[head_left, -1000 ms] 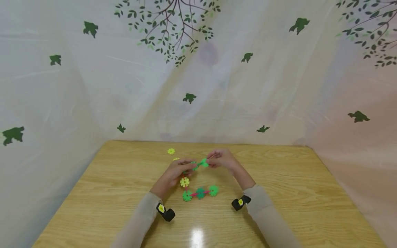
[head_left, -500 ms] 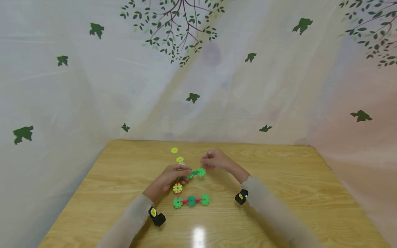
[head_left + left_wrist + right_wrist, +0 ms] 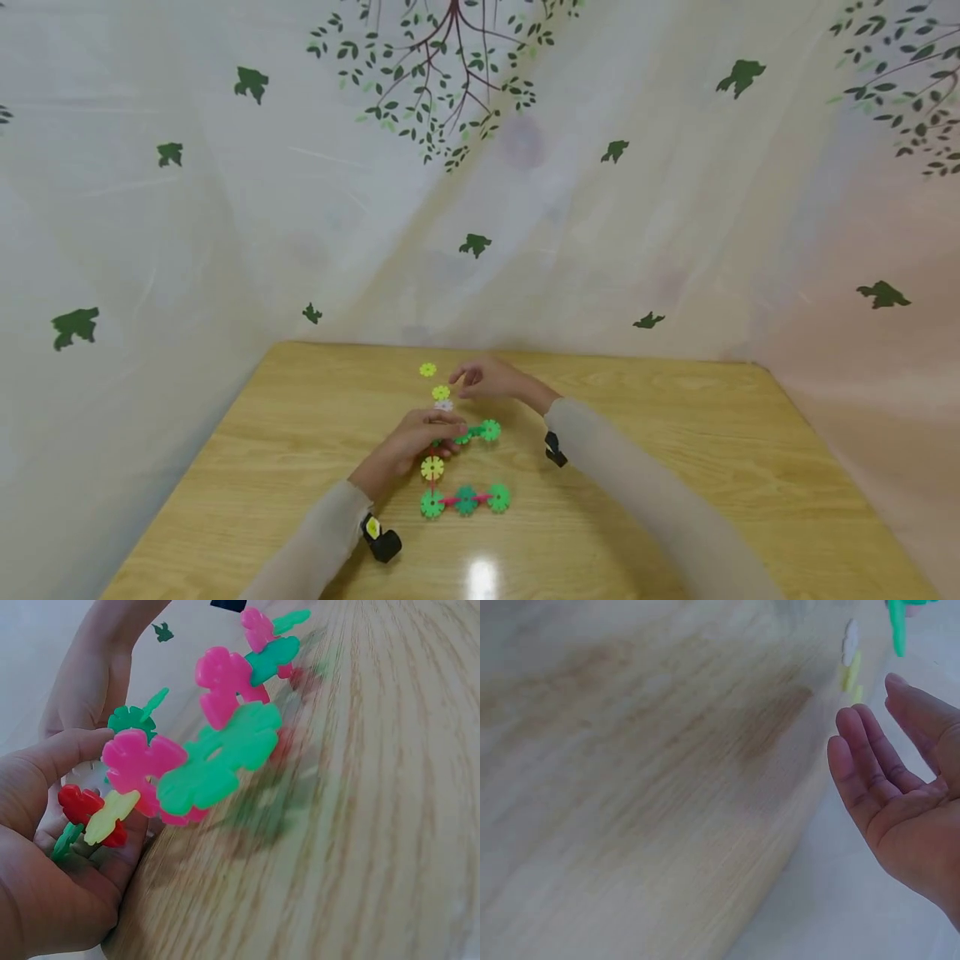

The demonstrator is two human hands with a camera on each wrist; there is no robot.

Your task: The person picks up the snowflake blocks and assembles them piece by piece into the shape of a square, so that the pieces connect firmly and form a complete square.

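My left hand [image 3: 414, 437] pinches the upper part of a bent chain of interlocking flower-shaped plastic discs [image 3: 466, 500]. In the left wrist view, thumb and fingers close around its green and red end, while pink, light green and teal discs [image 3: 217, 759] extend along the wood. The chain's upper arm ends in a green disc [image 3: 490, 430] right of the left fingertips. Holding nothing, my right hand [image 3: 491, 379] hovers beside the loose yellow disc [image 3: 441, 392]; in the right wrist view its fingers [image 3: 870, 754] are loosely bent and apart. The left hand hides part of the chain.
A white disc [image 3: 443, 406] lies just in front of that yellow one, and another yellow disc [image 3: 427, 369] lies farther back. They rest on a wooden table [image 3: 637, 450]. Behind its far edge hangs a pale curtain [image 3: 375, 208] with printed leaves and birds.
My right hand has let go of the chain's green end and moved left toward the loose discs. The left hand has brought the chain closer to me.
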